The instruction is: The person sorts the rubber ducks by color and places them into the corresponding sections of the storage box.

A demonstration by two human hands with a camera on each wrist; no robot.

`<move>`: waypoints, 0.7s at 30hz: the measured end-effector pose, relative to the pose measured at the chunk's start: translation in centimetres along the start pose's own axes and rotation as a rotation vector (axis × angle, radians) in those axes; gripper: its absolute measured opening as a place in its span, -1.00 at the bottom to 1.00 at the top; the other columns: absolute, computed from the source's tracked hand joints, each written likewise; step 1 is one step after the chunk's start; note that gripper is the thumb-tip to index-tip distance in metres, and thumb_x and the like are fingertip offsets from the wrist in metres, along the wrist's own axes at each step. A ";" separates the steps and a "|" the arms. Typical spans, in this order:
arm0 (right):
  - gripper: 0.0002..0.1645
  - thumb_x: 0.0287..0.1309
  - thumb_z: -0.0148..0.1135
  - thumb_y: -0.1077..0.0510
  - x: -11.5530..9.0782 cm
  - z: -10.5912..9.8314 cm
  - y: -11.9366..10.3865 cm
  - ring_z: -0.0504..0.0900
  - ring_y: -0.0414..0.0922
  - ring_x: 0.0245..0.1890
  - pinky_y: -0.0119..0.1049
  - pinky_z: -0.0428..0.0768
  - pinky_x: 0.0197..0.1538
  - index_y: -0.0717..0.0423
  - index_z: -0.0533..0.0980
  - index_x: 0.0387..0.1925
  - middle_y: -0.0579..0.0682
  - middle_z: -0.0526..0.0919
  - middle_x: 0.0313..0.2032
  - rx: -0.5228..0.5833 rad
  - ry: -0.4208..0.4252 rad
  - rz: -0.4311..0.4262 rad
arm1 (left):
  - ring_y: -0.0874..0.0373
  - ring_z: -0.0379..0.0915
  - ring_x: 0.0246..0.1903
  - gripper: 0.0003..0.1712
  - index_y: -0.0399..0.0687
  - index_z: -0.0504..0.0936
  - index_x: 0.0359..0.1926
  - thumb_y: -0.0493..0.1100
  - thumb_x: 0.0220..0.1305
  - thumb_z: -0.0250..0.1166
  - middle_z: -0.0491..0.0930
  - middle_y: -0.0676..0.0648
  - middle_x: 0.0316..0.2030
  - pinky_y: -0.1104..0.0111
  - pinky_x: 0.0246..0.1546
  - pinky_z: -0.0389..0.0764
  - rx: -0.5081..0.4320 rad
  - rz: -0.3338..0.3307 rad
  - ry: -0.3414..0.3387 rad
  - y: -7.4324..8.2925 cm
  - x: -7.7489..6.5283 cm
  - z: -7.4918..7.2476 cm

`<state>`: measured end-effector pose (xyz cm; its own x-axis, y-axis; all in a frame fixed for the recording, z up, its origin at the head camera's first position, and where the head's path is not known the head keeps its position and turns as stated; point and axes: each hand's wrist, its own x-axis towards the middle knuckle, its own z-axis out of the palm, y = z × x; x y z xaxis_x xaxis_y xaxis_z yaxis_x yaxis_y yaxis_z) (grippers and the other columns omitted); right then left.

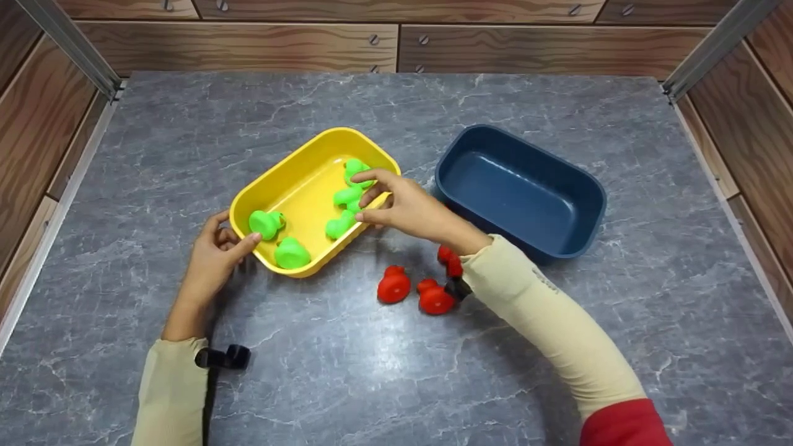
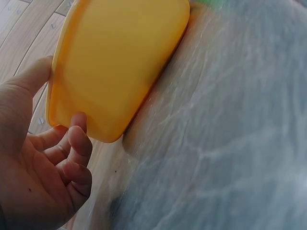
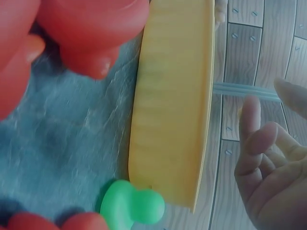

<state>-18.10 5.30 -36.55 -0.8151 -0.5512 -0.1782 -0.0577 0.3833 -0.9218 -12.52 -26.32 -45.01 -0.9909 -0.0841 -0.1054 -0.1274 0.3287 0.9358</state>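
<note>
Left hand is gripping yellow tub, 5 green toy ducks in, empty right hand hovering, loose green duck, red ducks nearby apparently remaining.

The right hand partly hides green ducks, its sleeve what may be two red ducks.

Gray tabletop (white-veined), wood-grain panels

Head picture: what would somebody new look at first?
Probably the yellow tub, left of the middle, with bright green ducks inside. Next, maybe, the red ducks on the grey table, nearer the person than the tub. The dark blue tub stands out too, over on the right.
</note>
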 end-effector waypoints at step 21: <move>-0.30 0.16 0.34 0.08 -1.2 -3.5 2.6 0.60 0.03 -0.28 -0.18 0.64 -0.19 0.01 0.31 0.32 0.08 0.52 0.09 -0.110 0.086 0.091 | 0.36 0.32 -0.59 -0.26 -0.15 0.22 0.35 -0.13 0.24 0.33 0.46 0.17 -0.49 0.51 -0.56 0.40 0.000 -0.025 0.001 0.1 0.0 0.0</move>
<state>-19.31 9.50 -37.53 -0.8657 -0.4470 -0.2254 -0.0399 0.5103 -0.8590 -12.52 -26.29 -44.91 -0.9873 -0.0932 -0.1283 -0.1521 0.3268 0.9328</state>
